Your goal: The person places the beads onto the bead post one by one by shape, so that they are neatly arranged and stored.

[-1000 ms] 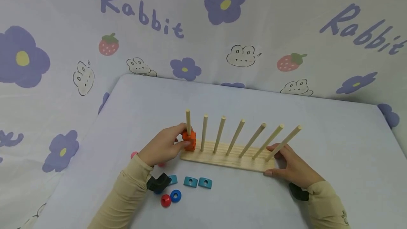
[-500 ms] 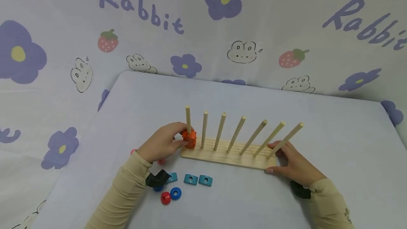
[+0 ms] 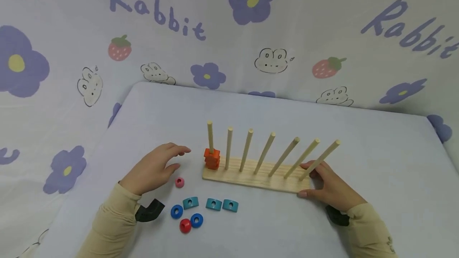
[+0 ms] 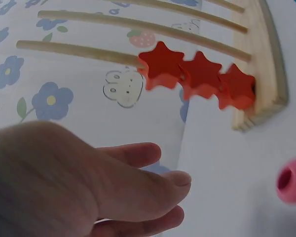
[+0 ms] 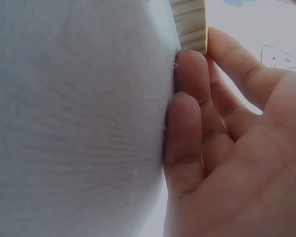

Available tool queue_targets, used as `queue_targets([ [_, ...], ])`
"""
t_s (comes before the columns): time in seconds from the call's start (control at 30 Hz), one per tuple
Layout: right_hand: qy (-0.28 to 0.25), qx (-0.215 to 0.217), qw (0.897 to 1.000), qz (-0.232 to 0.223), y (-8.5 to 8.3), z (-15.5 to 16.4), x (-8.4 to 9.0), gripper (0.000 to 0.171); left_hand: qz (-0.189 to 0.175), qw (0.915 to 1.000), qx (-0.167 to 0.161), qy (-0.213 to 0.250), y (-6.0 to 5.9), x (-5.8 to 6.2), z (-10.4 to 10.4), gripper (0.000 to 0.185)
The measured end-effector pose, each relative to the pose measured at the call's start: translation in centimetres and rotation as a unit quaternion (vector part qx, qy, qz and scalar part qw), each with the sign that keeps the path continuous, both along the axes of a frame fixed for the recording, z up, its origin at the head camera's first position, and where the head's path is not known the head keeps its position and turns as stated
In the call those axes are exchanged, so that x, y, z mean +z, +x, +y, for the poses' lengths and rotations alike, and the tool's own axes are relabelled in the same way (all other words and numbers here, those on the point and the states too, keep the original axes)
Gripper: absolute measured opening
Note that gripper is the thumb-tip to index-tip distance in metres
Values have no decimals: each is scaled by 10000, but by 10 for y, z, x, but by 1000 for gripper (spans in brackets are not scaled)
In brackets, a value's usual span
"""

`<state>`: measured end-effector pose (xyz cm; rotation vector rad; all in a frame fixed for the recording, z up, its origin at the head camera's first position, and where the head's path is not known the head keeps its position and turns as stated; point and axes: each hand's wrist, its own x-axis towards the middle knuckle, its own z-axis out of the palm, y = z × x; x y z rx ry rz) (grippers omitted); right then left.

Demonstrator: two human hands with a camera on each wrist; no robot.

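Observation:
A wooden peg board (image 3: 251,181) with a row of several upright pegs stands on the table. Three orange-red star beads (image 4: 202,76) are stacked at the foot of its leftmost peg, down against the base. Left of that stack is my left hand (image 3: 152,169), apart from it, fingers loosely extended and nothing held. My right hand (image 3: 333,184) grips the board's right end, thumb at the front edge and fingers behind; in the right wrist view, fingertips (image 5: 191,74) lie at the end of the wood. Near the left hand lies a pink bead (image 3: 179,182).
In front of the board lie three teal curved blocks (image 3: 213,204) with holes. Two blue rings (image 3: 197,220) and a red bead (image 3: 185,225) sit nearer the front. A patterned cloth (image 3: 229,39) hangs behind the table.
My left hand has let go of the star beads and moved left, uncovering the pink bead and a blue ring. The right hand keeps its hold on the board.

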<state>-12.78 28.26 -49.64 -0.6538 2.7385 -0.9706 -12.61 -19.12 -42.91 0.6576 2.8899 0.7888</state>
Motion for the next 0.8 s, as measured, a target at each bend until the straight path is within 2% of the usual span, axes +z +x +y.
queue_targets([
  [0.13, -23, 40, 10000, 83, 0, 1, 0, 68, 17, 9995, 320, -21, 15, -5, -17, 41],
  [0.23, -51, 86, 9999, 78, 1, 1, 0, 67, 174, 9984, 532, -64, 25, -10, -30, 42],
  [0.4, -44, 35, 9999, 109, 3, 2, 0, 68, 495, 9958, 760, -150, 33, -19, -45, 46],
  [0.57, -33, 50, 10000, 45, 2, 1, 3, 69, 388, 9935, 1035, -262, 39, -29, -54, 47],
  [0.7, -44, 75, 10000, -3, 0, -1, 3, 69, 148, 9921, 1213, -299, 42, -37, -60, 46],
  [0.8, 29, 80, 10000, -2, -2, -3, 4, 69, 184, 9911, 1288, -288, 45, -41, -60, 46],
])
